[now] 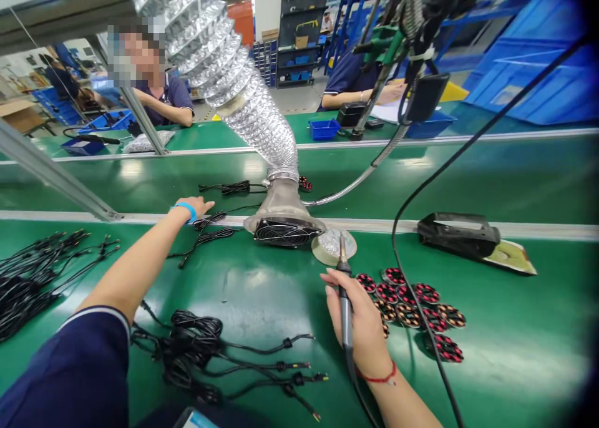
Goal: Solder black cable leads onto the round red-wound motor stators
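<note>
My left hand (199,207) reaches far forward, fingers flat on a small black cable bundle (210,227) at the green bench's back edge. A blue band circles that wrist. My right hand (360,325) is closed round a soldering iron (345,291), its tip pointing up toward a round tin of tip cleaner (333,246). Just right of that hand lie several round red-and-black coil parts (416,309). A tangle of black cables (206,353) lies near me at the lower left.
A silver fume duct with a fan hood (283,228) stands at mid bench. A black tool holder (458,233) sits at right, more black cables (32,278) at far left. A conveyor belt (468,178) runs behind. Two other people sit across it.
</note>
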Demonstrator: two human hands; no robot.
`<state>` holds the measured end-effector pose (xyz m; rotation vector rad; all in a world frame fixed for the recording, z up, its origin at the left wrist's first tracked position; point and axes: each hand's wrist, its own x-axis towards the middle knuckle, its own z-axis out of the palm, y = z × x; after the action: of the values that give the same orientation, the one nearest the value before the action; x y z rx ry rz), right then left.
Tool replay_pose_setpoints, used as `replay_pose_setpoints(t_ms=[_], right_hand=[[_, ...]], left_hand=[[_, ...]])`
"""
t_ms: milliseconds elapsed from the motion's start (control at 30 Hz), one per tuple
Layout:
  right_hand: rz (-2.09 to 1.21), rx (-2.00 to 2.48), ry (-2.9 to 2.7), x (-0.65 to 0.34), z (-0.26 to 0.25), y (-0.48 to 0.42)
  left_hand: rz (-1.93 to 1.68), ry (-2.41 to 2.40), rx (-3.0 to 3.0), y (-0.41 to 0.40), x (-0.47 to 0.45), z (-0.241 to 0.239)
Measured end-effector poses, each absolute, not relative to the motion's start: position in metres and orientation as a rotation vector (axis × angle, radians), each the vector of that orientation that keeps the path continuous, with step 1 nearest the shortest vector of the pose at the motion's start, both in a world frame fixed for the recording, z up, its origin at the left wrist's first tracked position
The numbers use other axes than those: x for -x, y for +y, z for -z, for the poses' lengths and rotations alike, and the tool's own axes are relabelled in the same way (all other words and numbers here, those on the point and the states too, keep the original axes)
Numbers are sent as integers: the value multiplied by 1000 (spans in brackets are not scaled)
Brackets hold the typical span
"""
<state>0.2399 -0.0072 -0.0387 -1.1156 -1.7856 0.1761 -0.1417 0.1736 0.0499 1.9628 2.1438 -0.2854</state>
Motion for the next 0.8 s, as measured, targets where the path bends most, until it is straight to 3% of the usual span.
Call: replay_pose_setpoints(t_ms=[167, 333, 600, 800], right_hand=[[-214, 1132, -1807, -239, 43, -9], [-208, 1207, -1765, -245, 51, -6], [-176, 1277, -1668, -250, 65, 5], [-185, 1303, -1652, -253, 65, 6]], left_hand=[[501, 2023, -2015, 117, 141, -40], [524, 1999, -2101, 117, 127, -31], [34, 2581, -2075, 195, 168, -124], [-96, 2705, -1838, 224, 189, -174]])
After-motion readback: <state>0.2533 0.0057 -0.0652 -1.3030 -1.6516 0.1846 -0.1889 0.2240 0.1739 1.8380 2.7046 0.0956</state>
